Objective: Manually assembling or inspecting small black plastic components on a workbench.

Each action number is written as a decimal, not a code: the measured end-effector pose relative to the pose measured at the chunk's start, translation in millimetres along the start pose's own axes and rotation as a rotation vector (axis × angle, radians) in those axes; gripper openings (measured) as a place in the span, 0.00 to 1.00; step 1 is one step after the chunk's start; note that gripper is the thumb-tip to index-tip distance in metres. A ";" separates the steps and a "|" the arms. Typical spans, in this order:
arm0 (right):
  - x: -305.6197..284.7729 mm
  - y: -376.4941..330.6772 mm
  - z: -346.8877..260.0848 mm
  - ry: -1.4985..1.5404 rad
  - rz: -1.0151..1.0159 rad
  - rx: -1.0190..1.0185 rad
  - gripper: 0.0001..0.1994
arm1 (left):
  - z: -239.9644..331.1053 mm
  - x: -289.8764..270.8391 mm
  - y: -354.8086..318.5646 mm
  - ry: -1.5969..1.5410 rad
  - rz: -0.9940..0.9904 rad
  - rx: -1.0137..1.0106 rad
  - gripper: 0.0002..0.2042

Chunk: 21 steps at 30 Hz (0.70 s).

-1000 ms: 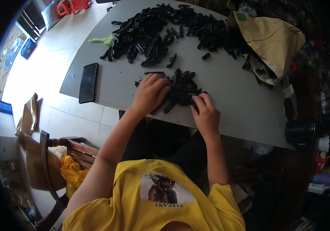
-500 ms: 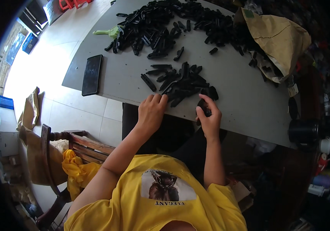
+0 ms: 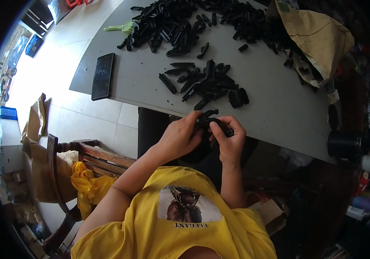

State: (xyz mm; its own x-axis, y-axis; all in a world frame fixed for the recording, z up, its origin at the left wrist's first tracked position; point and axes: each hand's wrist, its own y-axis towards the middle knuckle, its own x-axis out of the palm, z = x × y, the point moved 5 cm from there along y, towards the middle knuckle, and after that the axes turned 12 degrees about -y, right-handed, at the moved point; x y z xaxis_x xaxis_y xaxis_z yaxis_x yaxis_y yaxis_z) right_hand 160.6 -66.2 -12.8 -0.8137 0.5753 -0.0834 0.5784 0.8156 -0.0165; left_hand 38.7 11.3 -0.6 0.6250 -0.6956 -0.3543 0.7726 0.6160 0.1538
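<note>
My two hands meet just over the table's near edge. Between the fingertips of my left hand [image 3: 178, 137] is a dark, narrow black plastic piece [image 3: 211, 112]. My right hand [image 3: 230, 139] is closed on a black plastic part [image 3: 228, 131], thumb on top, close against what the left holds. Whether the two parts are joined cannot be made out. Just beyond the hands lies a small heap of slim black plastic pieces [image 3: 211, 82]. At its right end sits a wider, curved black piece [image 3: 238, 98].
A larger heap of black pieces [image 3: 172, 32] spreads over the grey table's [image 3: 280, 112] far side, a green-handled tool [image 3: 120, 28] at its left. A phone [image 3: 103, 77] lies at the left edge. A brown paper bag [image 3: 317, 41] stands far right, a dark cylinder [image 3: 345, 143] near right.
My left hand has left the small heap and come right and nearer, now gripping a black piece. My right hand has drawn slightly nearer and turned inward, bringing the hands together.
</note>
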 end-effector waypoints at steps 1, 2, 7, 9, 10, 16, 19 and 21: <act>-2.3 -0.3 -0.7 0.000 0.000 0.000 0.06 | 5.1 1.7 0.0 -0.031 -0.057 -0.015 0.20; -4.5 -0.9 -5.4 -0.138 0.000 -0.080 0.06 | 9.3 1.9 -0.4 -0.084 -0.109 -0.045 0.21; -15.1 -5.4 -18.7 -0.315 -0.060 -0.132 0.07 | 10.1 1.0 -2.4 -0.154 -0.122 -0.011 0.20; -11.4 -6.6 -18.6 -0.294 -0.099 -0.121 0.07 | 12.5 4.3 -3.0 -0.151 -0.147 -0.002 0.19; -9.3 -8.3 -19.0 -0.294 -0.100 -0.120 0.07 | 13.6 5.0 -3.4 -0.139 -0.118 0.025 0.18; -8.4 -20.4 -13.5 -0.387 0.033 -0.155 0.10 | 13.7 6.4 -6.8 -0.152 -0.093 0.095 0.16; -11.7 -19.8 -19.9 -0.227 0.183 -0.194 0.12 | 12.9 3.5 -8.3 -0.192 -0.146 0.030 0.15; -4.7 -19.4 -1.8 0.146 -0.187 0.187 0.16 | 10.3 3.6 -11.6 -0.213 -0.193 -0.015 0.16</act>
State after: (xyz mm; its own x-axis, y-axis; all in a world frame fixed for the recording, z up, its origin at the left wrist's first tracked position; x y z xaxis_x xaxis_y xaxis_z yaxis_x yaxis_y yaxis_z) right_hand 153.1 -84.6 -10.3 -0.8990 0.4302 0.0826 0.4076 0.8906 -0.2019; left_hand 33.1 -2.1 5.9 0.4771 -0.8615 -0.1741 0.8788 0.4690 0.0877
